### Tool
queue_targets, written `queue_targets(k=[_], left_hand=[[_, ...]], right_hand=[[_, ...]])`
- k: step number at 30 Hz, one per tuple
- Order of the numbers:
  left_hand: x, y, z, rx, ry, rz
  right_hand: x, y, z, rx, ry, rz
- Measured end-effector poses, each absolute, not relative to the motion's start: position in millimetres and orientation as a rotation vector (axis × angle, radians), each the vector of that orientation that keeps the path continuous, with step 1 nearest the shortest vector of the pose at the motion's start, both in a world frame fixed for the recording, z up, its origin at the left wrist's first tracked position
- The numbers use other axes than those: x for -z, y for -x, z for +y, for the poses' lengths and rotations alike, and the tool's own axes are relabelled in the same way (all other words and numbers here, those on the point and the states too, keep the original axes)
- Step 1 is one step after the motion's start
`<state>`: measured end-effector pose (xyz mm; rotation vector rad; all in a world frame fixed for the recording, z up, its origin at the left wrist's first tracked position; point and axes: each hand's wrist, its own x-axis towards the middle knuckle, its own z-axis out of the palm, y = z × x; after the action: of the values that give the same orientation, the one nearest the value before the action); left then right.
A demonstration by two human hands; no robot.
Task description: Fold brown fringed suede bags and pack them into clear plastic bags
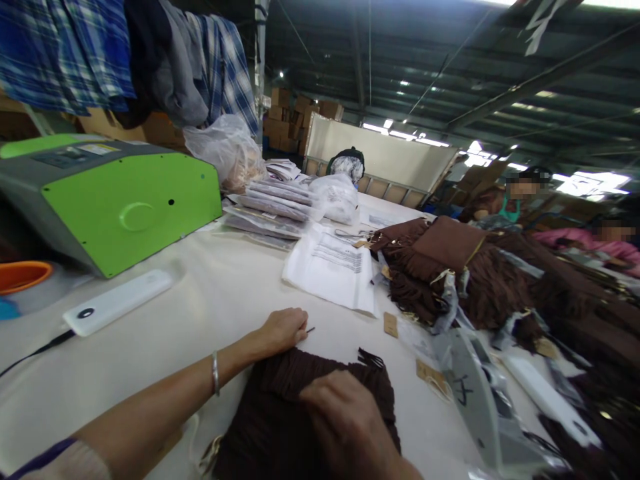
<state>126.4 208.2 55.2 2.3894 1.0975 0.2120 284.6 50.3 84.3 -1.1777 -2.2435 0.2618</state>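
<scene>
A dark brown fringed bag [270, 413] lies on the pale table [210, 280] at the bottom middle, with a gold-coloured metal fitting at its lower left. At the bag's upper edge is my left hand [283, 331], its fingers curled closed; a thin dark strip pokes out beside them, and what the fingers grip is too small to make out. My right hand [345, 407] rests over the middle of the bag, blurred, its fingers bent and their tips partly hidden. A black tassel [371, 359] shows at the bag's top right.
Brown fringed bags [450, 267] are heaped at the right, beside a grey tape dispenser [475, 393]. A green machine [135, 207] and a white handheld device [117, 302] stand left. Behind are a white printed bag [333, 267] and stacked packets [275, 207]. People sit far right.
</scene>
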Motion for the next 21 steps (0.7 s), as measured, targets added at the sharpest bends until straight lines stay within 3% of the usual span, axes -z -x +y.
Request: queue_targets(k=[5,7,15,21], left_hand=[[-67,-106,186,-0.346,-2.333,0.950],[-69,-96,172,-0.434,-2.239,0.878],[-84,-55,97,-0.513,-2.490,0.553],[-107,-100,106,-0.624,-2.542,0.512]], right_hand=[[-97,-378,79,-0.357,2.076,-1.816],[-85,-399,93,-0.430,2.192,-1.765],[-61,-405,110,-0.644,2.077,-1.729],[-80,-395,65,-0.650,1.822,-1.692]])
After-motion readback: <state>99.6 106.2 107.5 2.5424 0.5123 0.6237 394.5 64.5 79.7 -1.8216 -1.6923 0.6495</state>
